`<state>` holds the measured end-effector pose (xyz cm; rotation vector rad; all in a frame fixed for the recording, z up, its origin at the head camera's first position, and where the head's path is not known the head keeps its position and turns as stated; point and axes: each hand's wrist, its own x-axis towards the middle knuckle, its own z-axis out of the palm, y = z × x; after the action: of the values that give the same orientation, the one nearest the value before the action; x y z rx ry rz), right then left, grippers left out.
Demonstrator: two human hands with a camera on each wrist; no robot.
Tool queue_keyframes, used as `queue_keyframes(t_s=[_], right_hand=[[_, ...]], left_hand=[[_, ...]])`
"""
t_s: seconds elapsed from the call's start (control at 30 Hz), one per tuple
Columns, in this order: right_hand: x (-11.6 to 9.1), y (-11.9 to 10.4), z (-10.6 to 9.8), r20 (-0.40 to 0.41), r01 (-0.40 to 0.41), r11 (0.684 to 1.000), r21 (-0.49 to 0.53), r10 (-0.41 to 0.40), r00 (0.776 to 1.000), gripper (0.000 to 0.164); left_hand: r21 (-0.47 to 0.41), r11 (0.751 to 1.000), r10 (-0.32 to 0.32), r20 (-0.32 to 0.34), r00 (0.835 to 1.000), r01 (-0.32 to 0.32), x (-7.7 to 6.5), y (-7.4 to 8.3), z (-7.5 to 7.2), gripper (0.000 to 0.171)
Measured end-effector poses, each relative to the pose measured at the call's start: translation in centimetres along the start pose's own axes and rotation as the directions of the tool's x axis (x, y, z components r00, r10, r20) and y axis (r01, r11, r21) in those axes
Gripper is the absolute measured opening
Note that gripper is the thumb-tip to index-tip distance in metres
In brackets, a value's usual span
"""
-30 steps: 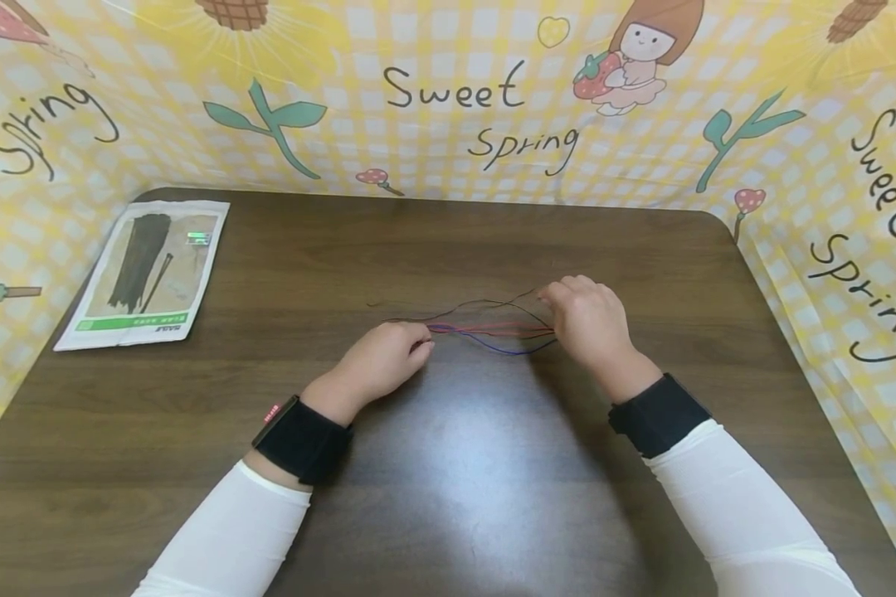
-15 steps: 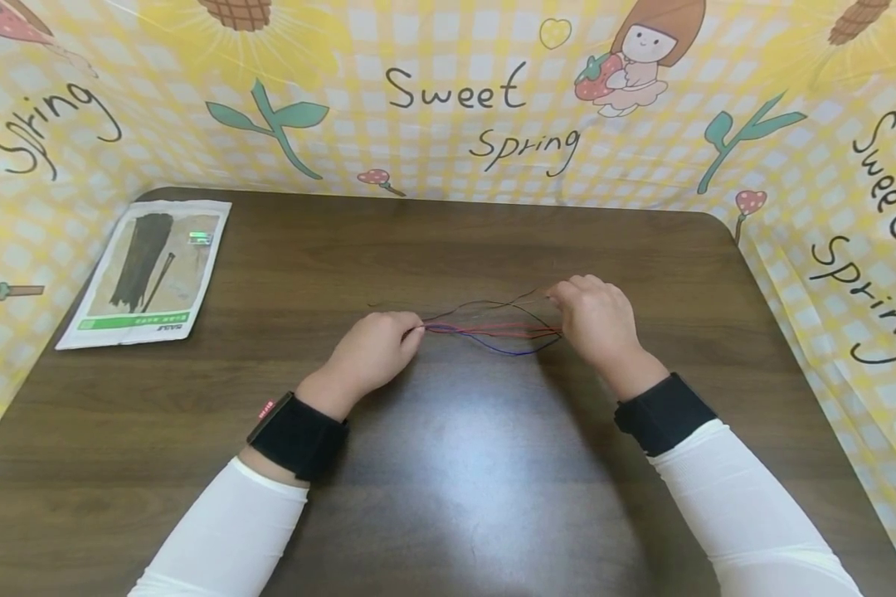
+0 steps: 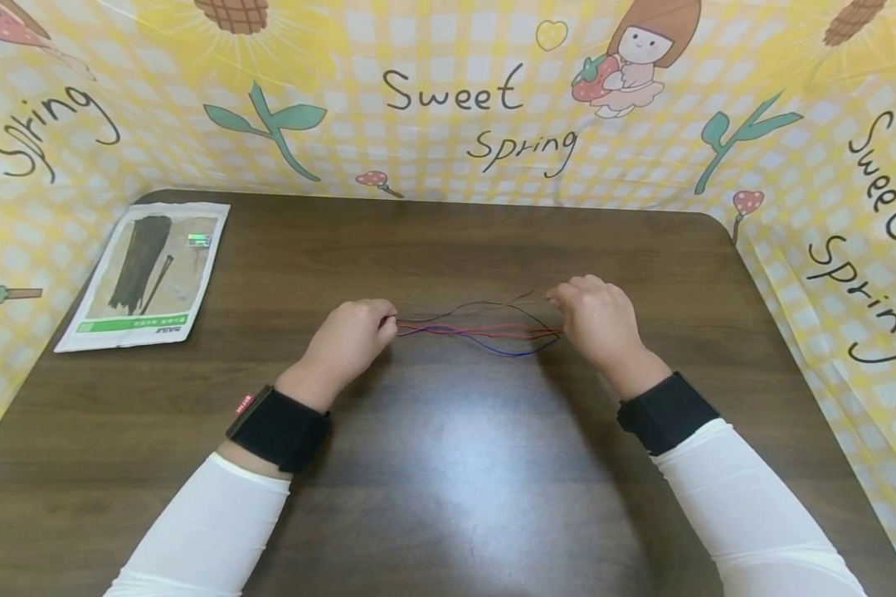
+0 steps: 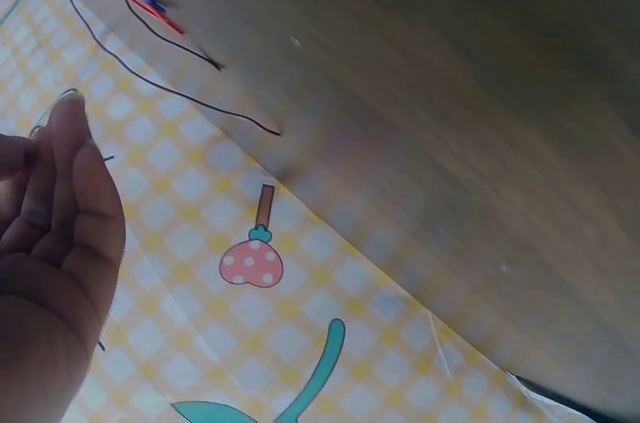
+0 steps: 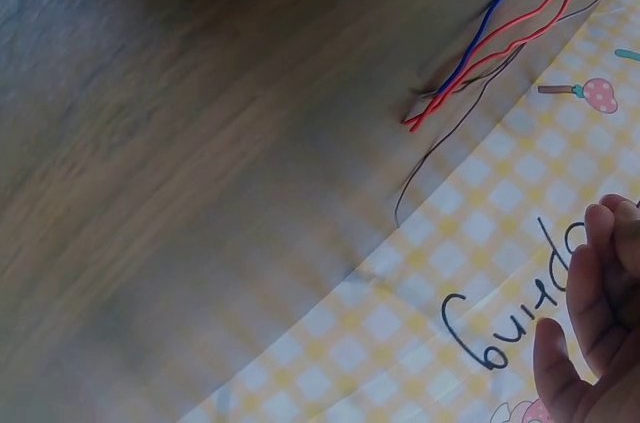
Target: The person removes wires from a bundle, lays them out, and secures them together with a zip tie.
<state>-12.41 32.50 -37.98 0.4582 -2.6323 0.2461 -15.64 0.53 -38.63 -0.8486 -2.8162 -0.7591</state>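
So, sleeves (image 3: 202, 531): both white, coming in from the lower left and lower right of the frame.
Tabletop (image 3: 463, 464): brown woodgrain, big soft glare patch lower middle.
Wristbands (image 3: 276, 427): chunky black ones, one per arm; the left one has a little red tag (image 3: 245, 404) on it.
Left hand (image 3: 347, 340): just left of centre, fingers bunched in toward the thumb by the left ends of the wires (image 3: 448, 330). Can't tell if it's pinching any; the left wrist view shows several loose ends apart from the fingertips.
Right hand (image 3: 597, 323): right of centre, fingers bent and gathered near the right ends. Same deal, can't tell whether anything's pinched.
Wires: mid-frame, strung out sideways between the hands; red, blue and some thin dark ones, kinda wavy and crossing over each other.
Packet (image 3: 138, 265): flat at the left, white edges, green stripe, dark bundle on its front, print upside down.
Cloth (image 3: 433, 133): yellow-and-white check across the top and both sides, "Sweet Spring" lettering on it.
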Motion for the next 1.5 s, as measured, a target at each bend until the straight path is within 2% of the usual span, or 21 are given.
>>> queue_keyframes(t_s=[0.3,0.5,0.57,0.67,0.77,0.87,0.97,1.07,1.17,1.3,1.5], right_hand=[[-0.3,0.5,-0.1,0.013,0.023,1.000,0.011,-0.023,1.000,0.009],[-0.3,0.5,-0.1,-0.006,0.023,0.998,0.053,-0.023,1.000,0.010],[-0.3,0.6,0.0,-0.052,0.067,0.996,0.053,-0.064,0.997,0.007],[-0.2,1.0,0.1,-0.116,0.174,0.984,0.020,-0.171,0.978,0.007],[-0.2,1.4,0.3,-0.132,0.262,0.965,-0.021,-0.263,0.956,0.017],[-0.4,1.6,0.3,-0.105,0.304,0.952,-0.042,-0.307,0.946,0.031],[-0.6,1.9,0.5,-0.095,0.329,0.943,-0.050,-0.333,0.938,0.034],[-0.7,2.0,0.6,-0.092,0.326,0.945,-0.032,-0.327,0.940,0.033],[-0.8,2.0,0.9,-0.064,0.301,0.954,0.006,-0.300,0.952,0.022],[-0.8,1.9,1.2,0.024,0.262,0.965,0.032,-0.263,0.965,0.008],[-0.6,1.9,1.6,0.150,0.248,0.969,0.005,-0.246,0.958,0.010]], left_hand=[[-0.028,1.000,-0.005,-0.028,1.000,0.005,0.1,-0.5,-0.4,0.015],[-0.003,1.000,0.005,0.016,1.000,-0.005,0.2,-0.7,-0.7,0.014],[0.010,1.000,0.019,0.029,0.999,-0.019,0.3,-0.8,-0.8,0.014],[0.019,0.999,0.048,0.024,0.999,-0.049,0.4,-1.0,-1.1,0.013],[0.017,0.998,0.067,0.011,0.998,-0.067,0.6,-1.2,-1.2,0.010],[0.014,0.997,0.075,0.012,0.997,-0.075,0.6,-1.4,-1.2,0.010],[0.014,0.996,0.082,0.028,0.996,-0.082,0.7,-1.5,-1.1,0.010],[0.005,0.995,0.099,0.036,0.994,-0.100,0.9,-1.7,-1.0,0.009],[-0.008,0.994,0.108,0.042,0.993,-0.108,1.2,-2.1,-1.0,0.008],[-0.010,0.996,0.094,0.076,0.993,-0.093,1.4,-2.8,-0.7,0.010],[0.013,0.997,0.076,0.113,0.991,-0.078,1.7,-3.5,0.2,0.021]])
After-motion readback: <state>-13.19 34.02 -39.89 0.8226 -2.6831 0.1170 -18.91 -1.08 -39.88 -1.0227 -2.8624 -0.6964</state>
